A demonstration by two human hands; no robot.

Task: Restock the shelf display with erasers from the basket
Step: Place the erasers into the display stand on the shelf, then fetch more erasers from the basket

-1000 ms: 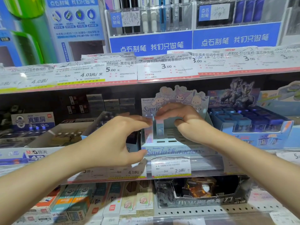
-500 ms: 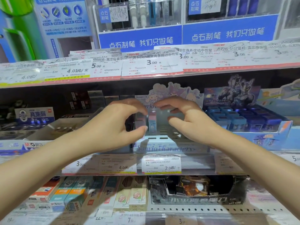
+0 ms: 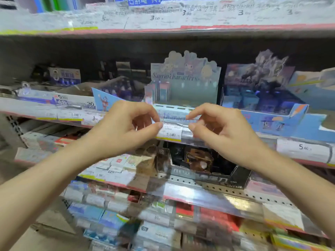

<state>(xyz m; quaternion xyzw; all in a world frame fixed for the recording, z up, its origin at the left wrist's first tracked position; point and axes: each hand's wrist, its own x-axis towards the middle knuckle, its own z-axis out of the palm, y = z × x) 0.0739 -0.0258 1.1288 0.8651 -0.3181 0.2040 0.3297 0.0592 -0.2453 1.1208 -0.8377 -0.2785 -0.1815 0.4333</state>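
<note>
Although the view is badly smeared, I can make out the one relation that matters for my next move: the pastel display box (image 3: 183,91) sits on the middle shelf up and beyond both hands, and the few erasers (image 3: 160,91) it holds stand upright in its left rear corner, long axes vertical, with the rest of its tiers looking bare. Starting on the left, my left hand (image 3: 125,129) hangs in front of the shelf edge, below and slightly left of those erasers; its fingers are loosely curled with thumb and forefinger drawn close, and I see nothing between them, so I read it as empty. Between the two hands lies the price tag (image 3: 170,132) on the shelf rail, just under the box's front lip; both sets of fingertips are near it, though I cannot tell whether either touches it. To the right, my right hand (image 3: 223,129) mirrors the other, curled and relaxed, holding nothing that I can see. The left hand seems nearer the standing erasers, the right nearer the vacant slots. The basket is not in view, so I judge the next move means dropping a hand away to fetch more stock.
</note>
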